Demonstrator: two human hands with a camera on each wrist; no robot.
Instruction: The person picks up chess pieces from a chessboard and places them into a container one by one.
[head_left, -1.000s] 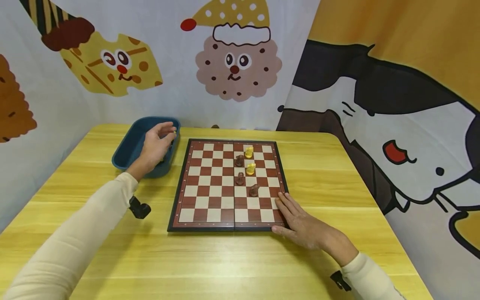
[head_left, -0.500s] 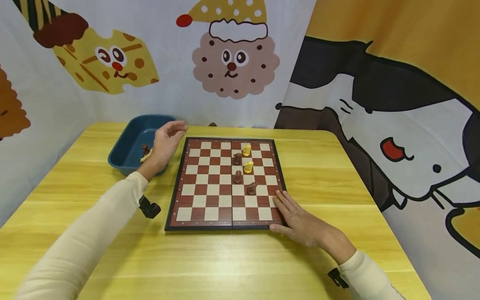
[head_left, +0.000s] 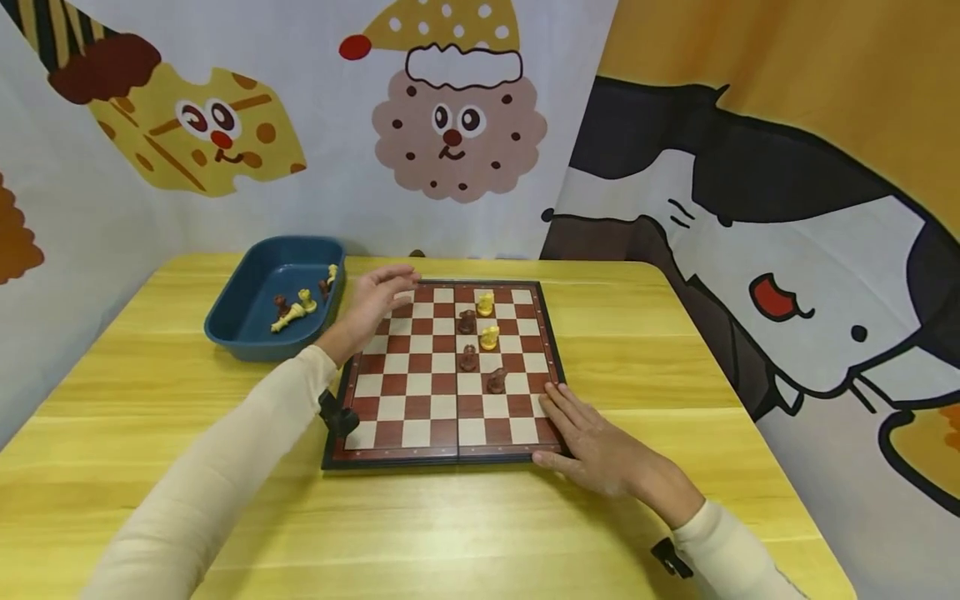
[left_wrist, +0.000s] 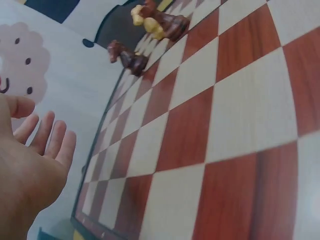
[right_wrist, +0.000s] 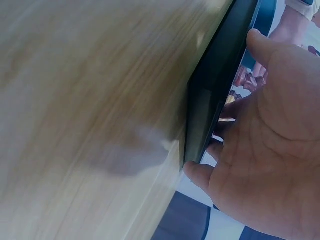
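Note:
A red-and-cream chessboard (head_left: pixel 420 400) lies in the middle of the yellow table. Two yellow pieces (head_left: pixel 489 337) and three brown pieces (head_left: pixel 468 358) stand on its right half. My left hand (head_left: pixel 390 285) hovers over the board's far left corner, fingers straight and holding nothing. In the left wrist view the left hand (left_wrist: pixel 35 150) is spread above the squares, with the brown pieces (left_wrist: pixel 127 57) far ahead. My right hand (head_left: pixel 573 425) lies flat on the board's near right corner. In the right wrist view the right hand's fingers (right_wrist: pixel 260 140) press against the board's dark edge (right_wrist: pixel 215 85).
A blue tray (head_left: pixel 255 343) stands left of the board at the back, with several yellow and brown pieces (head_left: pixel 288 312) lying in it. Cartoon-printed cloth walls close in the table at the back, left and right. Bare wooden table (head_left: pixel 450 525) runs along the front.
My left hand has left the blue tray and moved right over the board's far left corner, now empty. The right hand has stayed on the board's corner.

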